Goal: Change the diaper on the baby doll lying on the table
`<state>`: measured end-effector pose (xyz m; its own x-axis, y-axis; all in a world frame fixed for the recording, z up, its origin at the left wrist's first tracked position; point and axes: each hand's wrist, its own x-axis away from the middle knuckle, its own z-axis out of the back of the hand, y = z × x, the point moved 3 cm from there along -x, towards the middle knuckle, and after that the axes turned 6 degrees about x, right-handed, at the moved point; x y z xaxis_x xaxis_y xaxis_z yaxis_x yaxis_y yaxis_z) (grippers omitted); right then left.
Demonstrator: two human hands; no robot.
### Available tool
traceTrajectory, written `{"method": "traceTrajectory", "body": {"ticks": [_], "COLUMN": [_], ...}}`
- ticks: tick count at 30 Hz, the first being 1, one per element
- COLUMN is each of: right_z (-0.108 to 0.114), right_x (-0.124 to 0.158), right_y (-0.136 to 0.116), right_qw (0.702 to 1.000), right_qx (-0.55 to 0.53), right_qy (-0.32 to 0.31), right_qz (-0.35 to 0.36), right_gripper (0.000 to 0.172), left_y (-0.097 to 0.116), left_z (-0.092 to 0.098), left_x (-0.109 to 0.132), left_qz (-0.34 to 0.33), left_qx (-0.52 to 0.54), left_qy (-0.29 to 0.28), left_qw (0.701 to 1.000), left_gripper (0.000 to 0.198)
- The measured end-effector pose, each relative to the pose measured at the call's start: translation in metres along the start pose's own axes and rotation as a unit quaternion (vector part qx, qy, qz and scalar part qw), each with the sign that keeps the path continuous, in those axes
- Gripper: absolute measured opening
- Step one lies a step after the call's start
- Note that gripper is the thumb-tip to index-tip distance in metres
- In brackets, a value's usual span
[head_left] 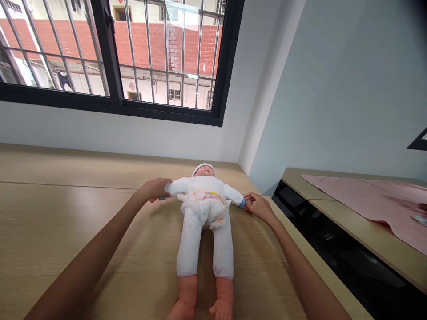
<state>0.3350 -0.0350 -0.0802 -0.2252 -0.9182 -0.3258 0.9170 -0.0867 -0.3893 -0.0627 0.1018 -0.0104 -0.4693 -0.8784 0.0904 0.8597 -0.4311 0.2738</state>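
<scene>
Lying face-up on the wooden table (66, 209): baby doll (203, 186), head to 12 o'clock, feet to 6 o'clock, toes cut off by the lower edge; diaper (210, 214) round its hips; left hand (154, 189) at 9 o'clock, fingers curled over the doll's sleeve end, fingertips hidden; right hand (260, 207) at 3 o'clock, fingertips pinching the other cuff; pink cloth (367, 195) far out at 3 o'clock, partly cropped.
</scene>
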Motion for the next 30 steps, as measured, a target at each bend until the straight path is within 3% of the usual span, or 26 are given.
{"method": "traceTrajectory", "body": {"ticks": [5,10,15,18,24,30], "right_z": [-0.005,-0.011,-0.015,-0.017,-0.018,-0.016], "right_x": [-0.003,-0.006,-0.007,-0.008,-0.007,-0.005], "right_y": [0.006,0.012,0.016,0.017,0.017,0.012], "right_qw": [1.000,0.999,1.000,1.000,1.000,1.000], "right_qx": [-0.003,-0.017,-0.007,0.008,0.012,0.003], "right_qy": [0.010,0.018,0.007,0.005,0.012,0.012], "right_qz": [0.016,0.022,0.015,0.011,0.008,0.003], "right_gripper": [0.019,0.019,0.021,0.021,0.021,0.021], "left_y": [0.009,0.010,0.004,0.002,0.003,0.001], "left_z": [0.010,0.011,0.010,0.012,0.013,0.010], "left_x": [0.005,0.005,0.002,0.001,0.003,0.001], "left_qz": [-0.003,-0.013,-0.033,-0.037,0.025,0.028], "left_qx": [-0.029,-0.028,0.008,0.080,0.155,0.179], "left_qy": [0.067,0.086,0.105,0.114,0.082,0.037], "left_qw": [0.997,0.996,0.994,0.990,0.984,0.983], "left_gripper": [0.023,0.011,0.013,0.027,0.044,0.044]}}
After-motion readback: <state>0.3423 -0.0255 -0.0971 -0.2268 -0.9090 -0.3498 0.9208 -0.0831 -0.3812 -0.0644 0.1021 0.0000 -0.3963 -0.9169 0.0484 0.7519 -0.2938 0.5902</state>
